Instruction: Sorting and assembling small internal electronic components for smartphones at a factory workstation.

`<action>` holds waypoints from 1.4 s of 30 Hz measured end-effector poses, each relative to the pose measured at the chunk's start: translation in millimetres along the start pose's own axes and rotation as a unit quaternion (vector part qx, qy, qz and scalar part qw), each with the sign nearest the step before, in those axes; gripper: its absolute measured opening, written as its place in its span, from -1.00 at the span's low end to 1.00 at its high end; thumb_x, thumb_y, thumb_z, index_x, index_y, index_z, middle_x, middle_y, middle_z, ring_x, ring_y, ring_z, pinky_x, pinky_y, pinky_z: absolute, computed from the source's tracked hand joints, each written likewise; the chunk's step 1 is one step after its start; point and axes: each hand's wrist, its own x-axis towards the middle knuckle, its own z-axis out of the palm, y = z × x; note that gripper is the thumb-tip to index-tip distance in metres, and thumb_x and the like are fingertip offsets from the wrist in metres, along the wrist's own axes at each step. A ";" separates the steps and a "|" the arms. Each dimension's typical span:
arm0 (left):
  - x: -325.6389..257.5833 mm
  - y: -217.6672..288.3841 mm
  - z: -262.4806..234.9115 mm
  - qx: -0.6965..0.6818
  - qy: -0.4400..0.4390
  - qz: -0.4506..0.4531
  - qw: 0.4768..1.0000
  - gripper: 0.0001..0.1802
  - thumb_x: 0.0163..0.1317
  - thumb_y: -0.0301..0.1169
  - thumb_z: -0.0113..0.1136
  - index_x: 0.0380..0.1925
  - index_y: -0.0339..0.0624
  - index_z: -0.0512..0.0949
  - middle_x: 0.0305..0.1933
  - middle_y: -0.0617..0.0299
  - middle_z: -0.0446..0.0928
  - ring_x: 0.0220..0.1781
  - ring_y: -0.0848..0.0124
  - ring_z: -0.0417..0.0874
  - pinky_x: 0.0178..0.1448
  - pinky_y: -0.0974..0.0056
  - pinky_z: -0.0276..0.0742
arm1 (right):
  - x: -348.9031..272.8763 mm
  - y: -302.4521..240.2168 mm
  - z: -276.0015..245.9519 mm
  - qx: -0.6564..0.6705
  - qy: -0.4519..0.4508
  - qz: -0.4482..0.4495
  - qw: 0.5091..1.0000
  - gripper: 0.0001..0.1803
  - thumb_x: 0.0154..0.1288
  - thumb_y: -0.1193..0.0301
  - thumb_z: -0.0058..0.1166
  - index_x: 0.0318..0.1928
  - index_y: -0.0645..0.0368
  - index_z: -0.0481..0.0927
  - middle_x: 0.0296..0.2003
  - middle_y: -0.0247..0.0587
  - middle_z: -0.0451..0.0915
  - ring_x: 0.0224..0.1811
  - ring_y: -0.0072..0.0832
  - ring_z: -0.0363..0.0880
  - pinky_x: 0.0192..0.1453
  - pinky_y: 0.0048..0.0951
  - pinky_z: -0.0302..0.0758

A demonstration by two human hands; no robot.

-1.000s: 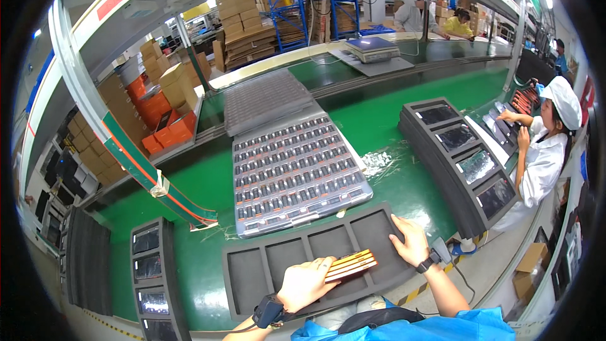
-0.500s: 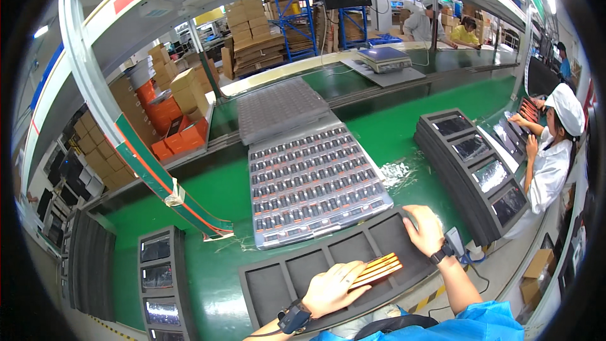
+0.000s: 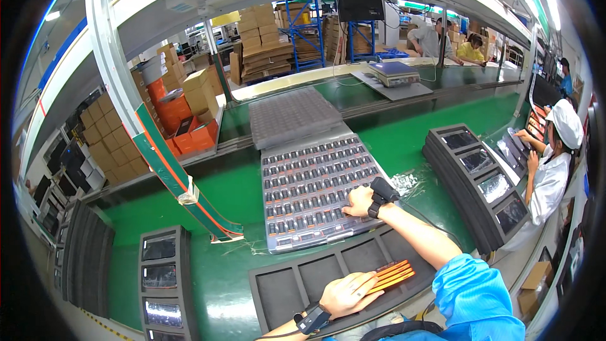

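My left hand (image 3: pixel 347 292) is closed on a stack of flat strips with orange edges (image 3: pixel 392 276), held over a black foam tray with compartments (image 3: pixel 275 298). My right hand (image 3: pixel 358 202) reaches across to a clear plastic tray (image 3: pixel 276 244) filled with rows of small black parts with orange bits (image 3: pixel 303 184). Its fingers are bent down at the right part of the front rows, and whatever is between the fingertips is hidden. A dark device and strap sit on each of my wrists.
Stacked empty-looking clear trays (image 3: pixel 293 113) stand behind the parts tray. Foam trays holding dark screen-like panels stand at left (image 3: pixel 183 278) and in a pile at right (image 3: pixel 442 183). A green-taped post (image 3: pixel 165 163) rises at left. A co-worker (image 3: pixel 549 170) in white works at far right.
My right hand has left the right end of the foam tray and moved forward and left onto the parts tray. The left hand keeps its strips. The whole view has shifted slightly.
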 end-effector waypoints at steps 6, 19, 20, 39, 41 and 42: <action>1.8 -0.1 -0.6 -0.002 0.001 0.004 1.000 -0.61 0.02 -0.24 0.53 -0.19 -0.19 0.66 -0.09 0.15 0.70 -0.19 0.29 0.76 -0.16 0.34 0.69 | 8.1 11.7 -5.3 0.024 -0.069 0.027 0.997 -0.62 0.17 0.07 0.26 -0.40 0.17 0.74 -0.42 0.06 0.70 -0.28 -0.06 0.72 -0.12 -0.12 0.62; -1.6 2.1 -2.5 0.006 -0.031 -0.011 0.999 -0.67 0.13 -0.21 0.43 -0.21 -0.19 0.68 -0.08 0.19 0.68 -0.16 0.35 0.71 -0.13 0.35 0.66 | 25.1 -16.0 18.8 0.025 -0.058 0.007 0.998 -0.45 0.08 -0.12 0.24 -0.39 0.20 0.76 -0.39 0.03 0.72 -0.26 -0.04 0.73 -0.07 -0.11 0.62; -2.3 1.1 -2.3 0.008 -0.026 -0.005 1.000 -0.67 0.13 -0.21 0.42 -0.21 -0.19 0.67 -0.08 0.19 0.68 -0.16 0.35 0.71 -0.14 0.35 0.66 | 23.1 -19.0 14.7 0.025 -0.058 0.006 0.998 -0.45 0.08 -0.12 0.24 -0.39 0.20 0.76 -0.39 0.03 0.72 -0.26 -0.04 0.73 -0.07 -0.11 0.62; -2.4 2.2 -2.7 -0.001 -0.016 0.001 1.000 -0.61 0.06 -0.23 0.50 -0.19 -0.22 0.65 -0.09 0.14 0.70 -0.17 0.28 0.75 -0.16 0.32 0.69 | 32.7 -5.0 13.6 0.062 -0.118 0.003 0.991 -0.53 0.16 -0.05 0.20 -0.43 0.12 0.78 -0.44 -0.02 0.72 -0.31 -0.17 0.74 -0.13 -0.21 0.62; -0.9 2.2 -3.9 -0.001 -0.022 0.003 1.000 -0.61 0.06 -0.23 0.50 -0.18 -0.21 0.65 -0.08 0.14 0.70 -0.17 0.28 0.75 -0.16 0.32 0.69 | 29.8 -11.6 8.5 0.098 -0.087 0.003 0.991 -0.62 0.17 0.03 0.22 -0.44 0.09 0.79 -0.47 -0.14 0.74 -0.36 -0.34 0.74 -0.18 -0.31 0.62; -0.4 1.9 -4.5 -0.002 -0.028 0.003 1.000 -0.61 0.06 -0.23 0.49 -0.18 -0.21 0.65 -0.08 0.14 0.69 -0.18 0.28 0.74 -0.16 0.32 0.69 | 29.3 -17.8 7.3 0.098 -0.086 0.004 0.991 -0.62 0.17 0.03 0.22 -0.44 0.09 0.79 -0.47 -0.14 0.74 -0.36 -0.34 0.74 -0.18 -0.31 0.62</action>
